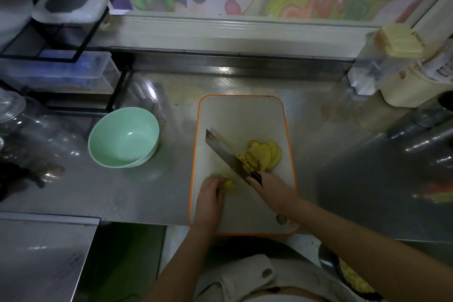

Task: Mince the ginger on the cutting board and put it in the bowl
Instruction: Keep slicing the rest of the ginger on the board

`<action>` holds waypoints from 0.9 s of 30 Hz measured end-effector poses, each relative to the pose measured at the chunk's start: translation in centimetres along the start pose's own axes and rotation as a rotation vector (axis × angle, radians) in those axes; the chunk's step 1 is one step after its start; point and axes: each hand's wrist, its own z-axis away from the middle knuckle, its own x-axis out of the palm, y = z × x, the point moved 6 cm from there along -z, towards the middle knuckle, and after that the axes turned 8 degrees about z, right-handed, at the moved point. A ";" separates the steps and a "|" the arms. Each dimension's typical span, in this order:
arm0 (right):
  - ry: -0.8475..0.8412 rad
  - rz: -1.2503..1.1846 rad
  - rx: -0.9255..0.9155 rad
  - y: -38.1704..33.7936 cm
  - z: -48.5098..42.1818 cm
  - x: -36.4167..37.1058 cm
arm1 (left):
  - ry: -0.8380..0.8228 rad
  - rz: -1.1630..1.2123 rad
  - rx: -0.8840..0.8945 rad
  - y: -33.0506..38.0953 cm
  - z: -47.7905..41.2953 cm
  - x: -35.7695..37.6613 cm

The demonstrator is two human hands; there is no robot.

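While my right hand holds the blade on the board, ginger slices [266, 154]: pale yellow, thin, rounded, fanned and overlapping in one small heap on the right half of the board, just beside the blade's right face.
Ginger clump [228, 183]: a smaller yellow lump with cut faces, lying at the near left of the board and half hidden under my left fingers.
Ginger bits [244, 164]: a few darker yellow fragments along the blade near its heel, between blade and slices. I cannot tell whether they stick to the steel or lie on the board.
Left hand [209, 195]: palm down on the board, fingers [212, 182] curled over the clump and holding it in place.
Right hand [272, 191]: fingers wrapped round the dark handle in a closed grip, with the forearm crossing the board's near right corner.
Knife [224, 151]: broad rectangular blade set on a diagonal, tip toward the far left and heel toward me, lying between clump and slices.
Cutting board [235, 113]: white with an orange rim, lengthwise on the desk [147, 191], far half bare.
Bowl [123, 137]: pale green, upright on the desk, left of the board and apart from it, no ginger inside.
Desk surface: grey, shiny metal.
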 end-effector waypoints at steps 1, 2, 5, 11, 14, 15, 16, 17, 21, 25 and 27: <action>0.007 -0.010 -0.003 -0.1 0.2 -0.1 | 0.002 -0.001 -0.001 0.0 0.0 0.0; 0.014 -0.022 -0.007 -0.2 0.5 -0.1 | 0.007 0.002 -0.001 0.0 0.0 0.0; 0.004 -0.049 -0.027 -0.6 1.2 0.0 | 0.032 0.017 0.007 0.2 0.1 0.0; -0.011 -0.077 -0.016 -0.8 2.5 0.8 | 0.075 0.035 0.025 0.5 0.3 -0.3; -0.011 -0.085 -0.023 -1.0 2.8 0.6 | 0.071 0.038 0.009 0.3 0.4 -0.1; -0.012 -0.083 -0.019 -1.0 2.9 0.6 | 0.070 0.043 0.003 0.2 0.4 -0.1; -0.015 -0.091 -0.011 -1.1 3.0 0.5 | 0.071 0.047 -0.002 0.1 0.4 0.0; -0.018 -0.101 -0.003 -1.1 3.0 0.5 | 0.072 0.049 -0.003 0.0 0.5 0.0; -0.029 -0.110 0.003 -1.3 3.0 0.4 | 0.076 0.051 0.025 0.1 0.5 0.0; -0.047 -0.093 0.004 -1.5 2.9 0.6 | 0.076 0.046 0.031 0.0 0.4 -0.1; -0.063 -0.084 0.012 -1.5 2.9 0.9 | 0.076 0.038 0.030 -0.1 0.4 -0.1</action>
